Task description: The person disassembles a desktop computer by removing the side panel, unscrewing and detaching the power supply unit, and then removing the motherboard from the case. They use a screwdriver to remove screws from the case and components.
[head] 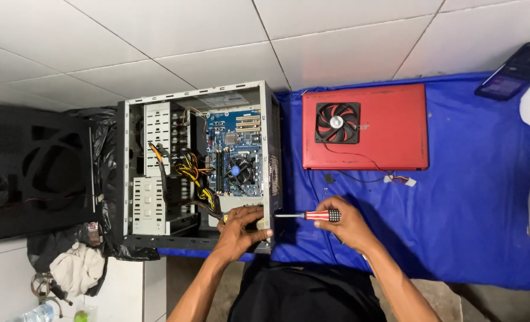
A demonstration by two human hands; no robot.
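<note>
Open grey metal computer case lying on tiled floor beside blue cloth; left hand gripping case's near corner; right hand clenched round red-and-black striped screwdriver, tip against case edge

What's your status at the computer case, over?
Left hand steadies case rear corner. Right hand holds screwdriver, tip at case edge. Nothing blocking.

Open computer case is lying on the floor, left of the cloth. Laptop is resting on the cloth, a fan sitting on it. Phone is lying at the cloth's far right corner.
</note>
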